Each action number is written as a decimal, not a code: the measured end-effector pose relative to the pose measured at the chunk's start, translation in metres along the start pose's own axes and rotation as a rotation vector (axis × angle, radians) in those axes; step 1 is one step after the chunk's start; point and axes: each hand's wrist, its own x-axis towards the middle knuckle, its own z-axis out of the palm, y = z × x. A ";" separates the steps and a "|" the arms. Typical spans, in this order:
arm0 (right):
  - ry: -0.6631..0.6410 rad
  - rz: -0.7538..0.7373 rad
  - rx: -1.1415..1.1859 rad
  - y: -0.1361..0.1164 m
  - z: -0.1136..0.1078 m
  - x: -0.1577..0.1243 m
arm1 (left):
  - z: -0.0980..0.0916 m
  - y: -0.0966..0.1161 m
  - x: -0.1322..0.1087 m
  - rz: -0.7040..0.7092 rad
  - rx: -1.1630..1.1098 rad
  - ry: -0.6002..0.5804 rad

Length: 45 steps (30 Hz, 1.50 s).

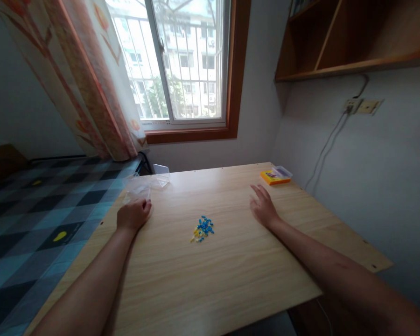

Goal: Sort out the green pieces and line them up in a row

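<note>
My left hand [133, 215] is closed in a fist at the table's left side, right against a clear plastic container [139, 191]. Its fingers are curled out of sight, so whether they grip the container's edge cannot be told. On the right, my right hand [264, 206] lies over the tabletop with its fingers stretched forward and apart, holding nothing. Between the hands is a small loose pile of blue pieces [205, 226] mixed with yellow pieces [196, 232], too small to name surely. More clear plastic, with an upright lid-like panel [161, 171], stands just beyond my left hand.
An orange-yellow box [273, 177] with a clear plastic case [282, 171] on it sits at the far right corner of the wooden table [196, 289]. A bed with a checked cover [73, 205] adjoins the left edge. A wall [353, 186] borders the right.
</note>
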 end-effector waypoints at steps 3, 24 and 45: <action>0.163 0.190 -0.074 0.056 -0.039 0.023 | -0.001 0.001 0.000 0.012 0.006 -0.018; 0.295 0.582 -0.247 0.157 -0.075 0.106 | -0.012 0.062 -0.014 -0.072 -0.008 -0.340; 0.549 0.440 -0.065 0.129 -0.059 0.074 | -0.005 0.080 -0.007 -0.339 -0.160 -0.277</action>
